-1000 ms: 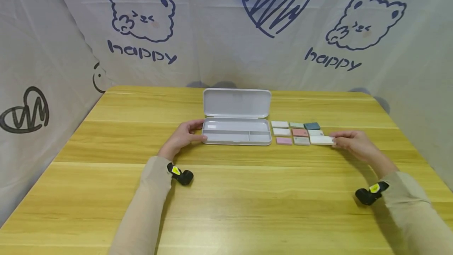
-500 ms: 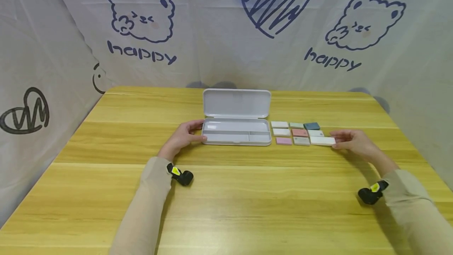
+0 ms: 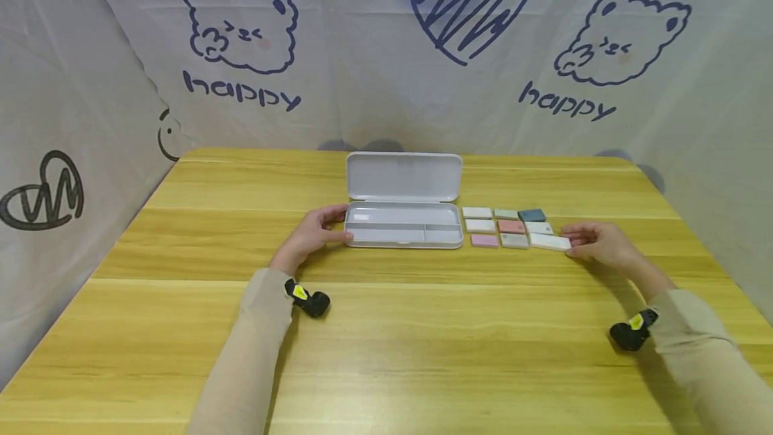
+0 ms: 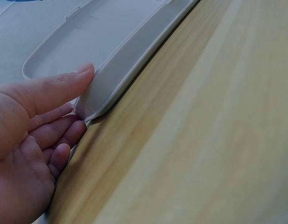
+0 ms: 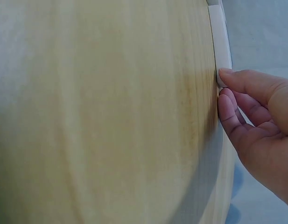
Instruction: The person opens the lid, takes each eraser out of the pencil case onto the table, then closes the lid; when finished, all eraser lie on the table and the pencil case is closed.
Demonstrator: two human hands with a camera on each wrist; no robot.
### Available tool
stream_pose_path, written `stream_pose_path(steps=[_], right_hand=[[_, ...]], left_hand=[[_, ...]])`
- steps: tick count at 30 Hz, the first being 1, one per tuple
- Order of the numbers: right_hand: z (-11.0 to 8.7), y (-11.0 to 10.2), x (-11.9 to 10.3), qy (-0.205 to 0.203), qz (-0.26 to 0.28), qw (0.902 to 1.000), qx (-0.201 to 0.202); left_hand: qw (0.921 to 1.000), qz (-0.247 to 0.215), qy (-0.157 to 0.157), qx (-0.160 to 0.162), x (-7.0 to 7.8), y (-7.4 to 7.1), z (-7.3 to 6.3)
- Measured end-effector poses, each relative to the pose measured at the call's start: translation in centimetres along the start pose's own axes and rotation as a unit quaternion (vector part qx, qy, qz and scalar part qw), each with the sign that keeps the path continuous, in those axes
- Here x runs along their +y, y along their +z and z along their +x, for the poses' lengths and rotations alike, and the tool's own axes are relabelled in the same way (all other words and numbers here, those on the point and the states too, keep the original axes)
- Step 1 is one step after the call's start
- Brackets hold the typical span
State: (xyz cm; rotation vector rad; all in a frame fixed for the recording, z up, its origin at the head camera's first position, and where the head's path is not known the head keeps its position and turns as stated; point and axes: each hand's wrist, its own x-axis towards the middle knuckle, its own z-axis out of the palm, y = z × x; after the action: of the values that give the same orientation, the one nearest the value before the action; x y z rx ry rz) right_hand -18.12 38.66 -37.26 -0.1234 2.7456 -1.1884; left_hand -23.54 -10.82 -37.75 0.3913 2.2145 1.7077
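In the head view, a white pencil case (image 3: pixel 402 223) lies on the table with its lid (image 3: pixel 403 176) raised at the back. My left hand (image 3: pixel 311 237) holds its left end, thumb on the front corner and fingers at the side. The left wrist view shows that thumb (image 4: pixel 64 88) on the rim. To the right, a long white eraser (image 3: pixel 548 242) lies slightly askew at the front right of several small blocks that look like erasers. My right hand (image 3: pixel 604 245) has thumb and fingertips around its right end. The right wrist view shows the thumb touching the eraser (image 5: pixel 220 39).
Right of the case lie rows of eraser-like blocks: a pink one (image 3: pixel 484 240), a grey one (image 3: pixel 514 240), a red one (image 3: pixel 510 226), a blue one (image 3: pixel 532 215) and others. The wooden table (image 3: pixel 423 341) spreads in front, with a printed cloth (image 3: pixel 374 52) behind.
The long white eraser has turned slightly, its right end coming toward the front edge of the table. My right fingers have shifted slightly at that end. My left hand stays in place.
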Motion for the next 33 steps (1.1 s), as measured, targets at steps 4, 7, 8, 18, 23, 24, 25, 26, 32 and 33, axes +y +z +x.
stream_pose_path(steps=[4,7,8,18,23,24,25,26,32,33], right_hand=[[0.0,-0.2,0.0,-0.001,-0.007,1.0,0.007],[0.0,-0.4,-0.3,-0.006,-0.011,0.9997,0.019],[0.1,-0.5,-0.5,-0.006,-0.012,0.9996,0.024],[0.8,-0.2,-2.9,0.029,-0.042,0.9981,0.034],[1.2,0.3,-4.0,0.014,-0.034,0.9988,0.031],[1.2,0.4,-4.2,0.01,-0.031,0.999,0.03],[1.3,0.6,-4.4,0.006,-0.026,0.9993,0.028],[1.4,0.7,-4.6,0.002,-0.019,0.9995,0.025],[2.3,1.5,-5.4,-0.023,0.012,0.9994,0.022],[2.5,1.6,-5.5,-0.028,0.018,0.9992,0.022]], left_hand=[[1.0,0.007,-0.004,0.001,1.1,0.2,-0.7],[0.9999,0.009,-0.005,0.001,1.3,0.3,-0.8],[1.0,0.008,-0.006,0.001,1.2,0.2,-0.8],[1.0,-0.001,-0.003,0.003,-1.3,-0.3,0.7],[0.9999,0.013,0.002,0.009,-1.7,-0.3,0.8],[0.9998,0.015,0.003,0.01,-1.6,-0.3,0.8],[0.9998,0.015,0.005,0.01,-1.6,-0.3,0.7],[0.9998,0.015,0.005,0.011,-1.6,-0.3,0.7],[0.9998,0.012,0.006,0.013,-1.5,-0.2,0.6],[0.9998,0.012,0.006,0.014,-1.5,-0.2,0.6]])
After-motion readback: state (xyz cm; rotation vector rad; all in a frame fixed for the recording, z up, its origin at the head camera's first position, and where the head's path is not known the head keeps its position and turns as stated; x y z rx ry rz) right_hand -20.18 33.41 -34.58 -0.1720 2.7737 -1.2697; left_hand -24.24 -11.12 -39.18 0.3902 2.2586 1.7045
